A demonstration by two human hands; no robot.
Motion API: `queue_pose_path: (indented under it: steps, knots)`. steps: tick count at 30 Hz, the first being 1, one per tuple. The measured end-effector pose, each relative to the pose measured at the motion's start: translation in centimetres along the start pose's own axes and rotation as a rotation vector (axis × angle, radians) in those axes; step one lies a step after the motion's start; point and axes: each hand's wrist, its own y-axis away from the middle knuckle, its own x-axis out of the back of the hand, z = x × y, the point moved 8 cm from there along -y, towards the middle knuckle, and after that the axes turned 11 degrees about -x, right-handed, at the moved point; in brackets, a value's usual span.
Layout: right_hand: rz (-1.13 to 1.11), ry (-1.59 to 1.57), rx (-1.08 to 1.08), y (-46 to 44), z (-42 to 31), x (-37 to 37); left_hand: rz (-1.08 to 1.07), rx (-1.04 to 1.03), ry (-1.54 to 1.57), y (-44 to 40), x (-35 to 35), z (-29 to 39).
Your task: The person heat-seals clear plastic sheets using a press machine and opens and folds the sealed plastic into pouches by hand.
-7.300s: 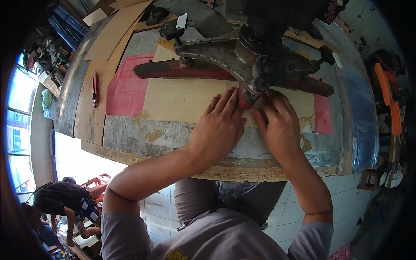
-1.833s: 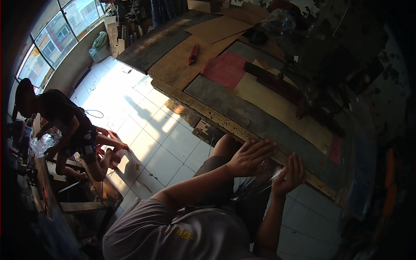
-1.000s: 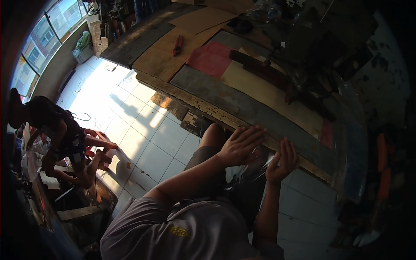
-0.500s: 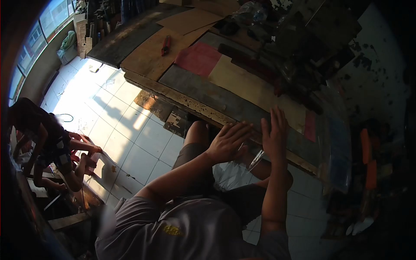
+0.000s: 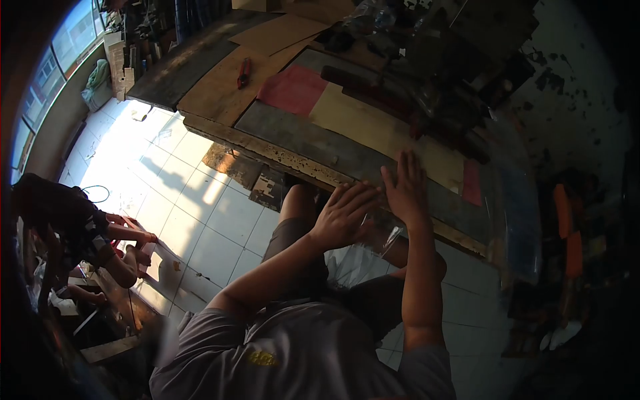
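Note:
My left hand (image 5: pixel 345 217) is at the front edge of the workbench (image 5: pixel 280 152), palm down with its fingers stretched out. Just to its right, my right hand (image 5: pixel 407 190) reaches a little farther over the bench top, its fingers extended and slightly apart. I cannot tell whether either palm presses on the surface. Clear plastic film (image 5: pixel 363 263) hangs below the hands and over my lap; its upper part is hidden. Beyond the hands, a long cream sheet (image 5: pixel 373 125) with pink ends (image 5: pixel 292 89) lies flat on a grey mat (image 5: pixel 287 127).
A red box cutter (image 5: pixel 245 73) rests on a brown board (image 5: pixel 213 83) at the left. A dark machine (image 5: pixel 453 87) stands at the back right. Orange-handled tools (image 5: pixel 572 253) are at the far right. Another person (image 5: pixel 73 227) sits low at the left on the tiled floor (image 5: pixel 227 227).
The whole view has shifted slightly. My hands stay near the bench edge, the right one's fingers a bit more apart. The other person has leaned lower.

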Motion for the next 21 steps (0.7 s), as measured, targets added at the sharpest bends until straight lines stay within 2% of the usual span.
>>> queue_pose_path:
  steps: [6,9,12,13,21]
  knots:
    - [0.122,-0.04,0.106,6.3,-1.7,2.4,0.162,0.103,0.169,2.4,2.5,1.6]
    - [0.16,-0.071,0.107,8.3,-1.9,2.8,0.173,0.276,0.314,3.9,2.0,1.6]
    - [0.183,-0.071,0.077,10.0,-2.0,2.7,0.104,0.609,0.663,4.7,-0.3,0.9]
    - [0.189,-0.077,0.066,10.4,-1.9,2.4,0.085,0.57,0.636,4.3,-0.4,1.0]
    - [0.244,-0.191,0.074,11.8,-0.9,2.5,0.018,0.652,0.735,4.5,-3.6,0.2]
